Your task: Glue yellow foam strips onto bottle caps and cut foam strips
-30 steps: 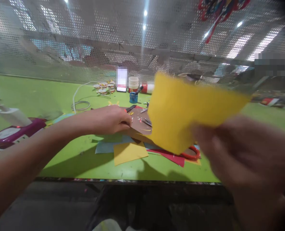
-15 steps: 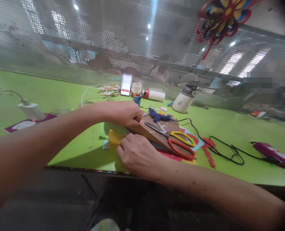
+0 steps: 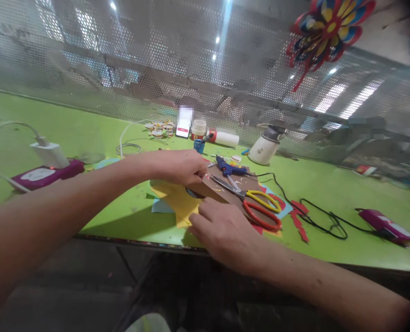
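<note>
My left hand (image 3: 177,167) is closed on the raised near-left edge of a brown cardboard sheet (image 3: 225,186) lying on the green table (image 3: 87,138). Under that lifted edge lies a yellow paper sheet (image 3: 179,200), with a light blue sheet (image 3: 159,206) beneath it. My right hand (image 3: 225,228) rests on the papers at the cardboard's near corner, fingers bent and pressing down. On the cardboard lie scissors with yellow and red handles (image 3: 256,205) and a blue glue gun (image 3: 228,168).
Red paper scraps (image 3: 300,221) and a black cable (image 3: 315,216) lie to the right, with a purple device (image 3: 386,223) beyond. A charger on a purple power strip (image 3: 44,168) sits left. A phone (image 3: 184,122), pots, a white kettle (image 3: 265,145) stand by the mesh wall.
A second ago my right hand held the yellow sheet up in the air. It came down to the table and the sheet now lies spread under the cardboard's lifted edge.
</note>
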Demonstrator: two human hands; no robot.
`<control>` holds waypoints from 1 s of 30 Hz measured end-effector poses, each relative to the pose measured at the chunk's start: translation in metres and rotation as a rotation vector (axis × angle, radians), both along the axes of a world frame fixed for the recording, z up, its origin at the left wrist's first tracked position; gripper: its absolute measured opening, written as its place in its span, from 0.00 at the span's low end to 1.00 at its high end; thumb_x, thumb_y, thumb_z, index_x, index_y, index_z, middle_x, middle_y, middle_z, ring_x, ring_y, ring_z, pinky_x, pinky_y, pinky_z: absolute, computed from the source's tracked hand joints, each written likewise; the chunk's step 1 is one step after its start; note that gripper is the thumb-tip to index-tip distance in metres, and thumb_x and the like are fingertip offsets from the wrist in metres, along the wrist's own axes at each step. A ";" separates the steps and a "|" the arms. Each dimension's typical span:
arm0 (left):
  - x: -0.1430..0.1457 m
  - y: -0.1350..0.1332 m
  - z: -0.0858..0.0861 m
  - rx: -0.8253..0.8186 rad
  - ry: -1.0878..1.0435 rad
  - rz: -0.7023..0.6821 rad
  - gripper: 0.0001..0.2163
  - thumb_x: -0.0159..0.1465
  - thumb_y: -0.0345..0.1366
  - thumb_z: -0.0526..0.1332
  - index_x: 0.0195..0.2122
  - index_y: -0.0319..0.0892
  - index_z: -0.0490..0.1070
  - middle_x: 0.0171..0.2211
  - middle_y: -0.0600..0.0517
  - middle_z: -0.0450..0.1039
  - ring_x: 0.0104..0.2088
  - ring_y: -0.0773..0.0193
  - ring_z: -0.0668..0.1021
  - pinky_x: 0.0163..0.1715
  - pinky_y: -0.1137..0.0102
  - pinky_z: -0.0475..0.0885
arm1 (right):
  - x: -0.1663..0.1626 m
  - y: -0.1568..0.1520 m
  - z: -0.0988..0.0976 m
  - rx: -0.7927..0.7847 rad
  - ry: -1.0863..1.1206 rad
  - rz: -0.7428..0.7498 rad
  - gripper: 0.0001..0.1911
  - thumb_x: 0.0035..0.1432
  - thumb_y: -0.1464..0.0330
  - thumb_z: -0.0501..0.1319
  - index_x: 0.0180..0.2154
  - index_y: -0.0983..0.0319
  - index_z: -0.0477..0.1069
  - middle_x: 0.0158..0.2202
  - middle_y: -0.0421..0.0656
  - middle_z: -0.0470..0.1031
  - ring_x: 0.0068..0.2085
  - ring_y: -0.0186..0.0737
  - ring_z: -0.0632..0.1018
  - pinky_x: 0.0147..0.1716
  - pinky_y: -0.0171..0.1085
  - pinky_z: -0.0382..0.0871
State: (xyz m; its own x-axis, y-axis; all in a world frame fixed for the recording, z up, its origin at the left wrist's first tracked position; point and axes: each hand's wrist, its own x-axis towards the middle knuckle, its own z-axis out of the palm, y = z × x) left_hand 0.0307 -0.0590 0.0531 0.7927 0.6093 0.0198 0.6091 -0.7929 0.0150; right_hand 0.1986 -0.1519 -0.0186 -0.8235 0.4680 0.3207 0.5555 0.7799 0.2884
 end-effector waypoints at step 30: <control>-0.016 -0.002 -0.028 -0.237 -0.059 0.053 0.10 0.62 0.37 0.56 0.29 0.41 0.76 0.23 0.52 0.72 0.23 0.67 0.69 0.22 0.73 0.57 | 0.049 -0.017 0.042 -0.379 0.040 -0.179 0.05 0.57 0.75 0.60 0.30 0.63 0.72 0.36 0.45 0.70 0.36 0.40 0.71 0.33 0.37 0.62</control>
State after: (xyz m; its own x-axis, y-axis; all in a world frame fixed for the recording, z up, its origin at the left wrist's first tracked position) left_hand 0.0145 -0.0609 0.0254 0.7615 0.6428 -0.0833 0.6419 -0.7302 0.2340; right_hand 0.2478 -0.1690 0.0232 -0.7085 0.6939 0.1285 0.6972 0.7165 -0.0247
